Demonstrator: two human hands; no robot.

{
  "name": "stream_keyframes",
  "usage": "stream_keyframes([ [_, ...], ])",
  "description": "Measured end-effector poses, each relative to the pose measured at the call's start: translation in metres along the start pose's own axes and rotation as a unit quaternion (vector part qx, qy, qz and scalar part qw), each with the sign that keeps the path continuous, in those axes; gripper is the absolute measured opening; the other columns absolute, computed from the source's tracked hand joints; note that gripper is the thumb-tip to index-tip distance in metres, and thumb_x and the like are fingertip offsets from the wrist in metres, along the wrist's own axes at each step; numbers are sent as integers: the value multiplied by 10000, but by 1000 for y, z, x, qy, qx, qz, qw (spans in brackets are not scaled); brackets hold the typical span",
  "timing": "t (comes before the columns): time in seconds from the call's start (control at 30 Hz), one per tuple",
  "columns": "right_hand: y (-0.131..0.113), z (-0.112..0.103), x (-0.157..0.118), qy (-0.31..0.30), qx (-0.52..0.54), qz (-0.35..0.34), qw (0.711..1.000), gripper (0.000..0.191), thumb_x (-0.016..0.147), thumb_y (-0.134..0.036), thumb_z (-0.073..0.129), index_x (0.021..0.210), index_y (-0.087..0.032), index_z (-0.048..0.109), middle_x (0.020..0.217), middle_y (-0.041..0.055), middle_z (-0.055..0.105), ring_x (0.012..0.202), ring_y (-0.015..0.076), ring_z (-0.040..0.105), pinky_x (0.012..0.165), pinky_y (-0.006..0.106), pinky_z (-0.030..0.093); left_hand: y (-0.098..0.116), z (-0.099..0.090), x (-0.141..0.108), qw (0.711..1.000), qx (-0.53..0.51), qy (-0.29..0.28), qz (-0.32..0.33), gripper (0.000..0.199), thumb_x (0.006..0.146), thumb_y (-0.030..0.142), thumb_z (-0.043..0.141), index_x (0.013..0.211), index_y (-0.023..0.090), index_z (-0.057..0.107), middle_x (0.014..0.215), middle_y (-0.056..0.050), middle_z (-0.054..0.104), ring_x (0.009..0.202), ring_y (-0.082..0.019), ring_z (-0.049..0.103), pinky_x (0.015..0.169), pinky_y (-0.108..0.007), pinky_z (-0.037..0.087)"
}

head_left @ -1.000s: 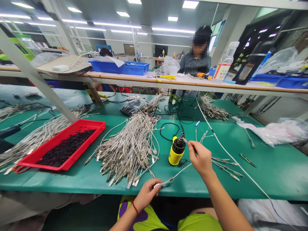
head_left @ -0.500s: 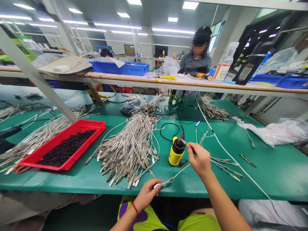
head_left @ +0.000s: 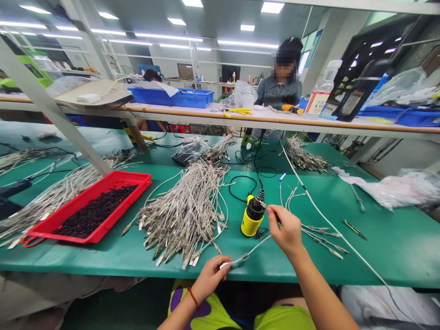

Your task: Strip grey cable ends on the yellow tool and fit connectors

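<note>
My left hand [head_left: 212, 271] is closed on the connector end of a white cable [head_left: 255, 247] at the table's front edge. The cable runs up to my right hand [head_left: 284, 225], which pinches its other end beside the metal nozzle of a yellow and black hot air gun [head_left: 252, 217]. The heat gun stands upright, nozzle up. Small black tubes [head_left: 260, 233] lie at its base. To the left spreads a large heap of white USB cables [head_left: 187, 211]. Several finished-looking cables [head_left: 325, 240] lie right of my right hand.
A red tray [head_left: 92, 206] of short black tubes sits at the left, near a slanted metal post. A long white cord [head_left: 319, 208] crosses the right side, with a pen-like tool [head_left: 355, 229] beyond it. A person [head_left: 279, 87] is behind the raised shelf [head_left: 206, 115].
</note>
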State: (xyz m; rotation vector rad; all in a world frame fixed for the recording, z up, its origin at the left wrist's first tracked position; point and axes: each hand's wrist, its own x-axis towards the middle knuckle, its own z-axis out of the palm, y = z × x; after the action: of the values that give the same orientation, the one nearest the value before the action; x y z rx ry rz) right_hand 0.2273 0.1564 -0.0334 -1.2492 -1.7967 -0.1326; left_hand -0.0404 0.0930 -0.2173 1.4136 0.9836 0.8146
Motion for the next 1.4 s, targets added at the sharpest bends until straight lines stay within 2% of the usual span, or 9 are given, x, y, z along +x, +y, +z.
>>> stream_keyframes([
  [0.13, -5, -2, -3, 3, 23, 22, 999, 139, 980, -284, 577, 987, -229, 704, 855, 52, 745, 641, 175, 636, 636, 329, 480, -1, 0, 0, 1000, 2, 2, 1, 401, 947, 513, 607, 1061, 157, 753, 742, -20, 645, 599, -137, 587, 607, -241, 455],
  [0.2, -9, -3, -3, 19, 125, 98, 987, 145, 973, -331, 601, 958, -230, 704, 780, 37, 695, 590, 161, 570, 566, 313, 441, -1, 0, 0, 1000, 3, 2, 1, 398, 946, 510, 609, 1058, 157, 756, 755, -25, 651, 600, -137, 589, 607, -242, 456],
  [0.3, -12, -2, 1, 50, 349, 246, 903, 238, 983, -454, 573, 906, -241, 648, 623, -26, 490, 495, 134, 398, 467, 281, 345, -2, 0, 0, 1000, 4, 2, 2, 395, 947, 506, 608, 1055, 156, 757, 780, -33, 661, 600, -136, 594, 607, -243, 459],
  [0.4, -11, -2, 7, 35, 465, 308, 829, 277, 1005, -483, 509, 877, -245, 572, 590, -86, 277, 452, 108, 202, 424, 252, 281, -3, 0, -1, 1000, 4, 1, 3, 384, 953, 497, 602, 1055, 160, 757, 806, -39, 672, 604, -133, 595, 614, -241, 463],
  [0.53, -4, -4, 13, 21, 632, 396, 666, 196, 990, -387, 569, 878, -228, 551, 606, -106, 208, 477, 99, 53, 409, 224, 235, -4, 0, -1, 1000, 7, 2, 2, 376, 954, 493, 598, 1044, 164, 755, 817, -40, 672, 601, -132, 598, 611, -240, 466],
  [0.6, -2, -5, 14, 25, 660, 410, 629, 169, 991, -357, 578, 890, -223, 552, 603, -109, 205, 481, 100, 30, 403, 216, 234, -4, 0, -2, 1000, 8, 2, 3, 370, 956, 485, 597, 1046, 164, 755, 815, -39, 672, 600, -133, 602, 614, -243, 467],
  [0.7, -1, -5, 15, 22, 678, 416, 606, 158, 989, -337, 590, 890, -220, 549, 598, -110, 204, 472, 96, 30, 396, 206, 240, -4, 0, -2, 1000, 11, 3, 5, 359, 962, 472, 591, 1052, 166, 755, 818, -40, 671, 608, -136, 608, 623, -248, 469],
  [0.9, -4, -4, 18, 23, 727, 443, 524, 147, 1006, -287, 572, 893, -195, 551, 580, -114, 226, 436, 77, 70, 380, 190, 237, -6, 0, -2, 1000, 15, 5, 10, 347, 966, 458, 591, 1049, 164, 754, 812, -36, 660, 610, -136, 612, 622, -246, 469],
  [1.4, -14, -5, 23, -5, 745, 459, 484, 112, 1017, -173, 536, 912, -202, 509, 544, -124, 293, 382, 50, 184, 364, 183, 243, -8, 1, -2, 1000, 13, 4, 14, 345, 974, 459, 583, 1055, 169, 752, 864, -45, 681, 612, -126, 614, 621, -238, 475],
])
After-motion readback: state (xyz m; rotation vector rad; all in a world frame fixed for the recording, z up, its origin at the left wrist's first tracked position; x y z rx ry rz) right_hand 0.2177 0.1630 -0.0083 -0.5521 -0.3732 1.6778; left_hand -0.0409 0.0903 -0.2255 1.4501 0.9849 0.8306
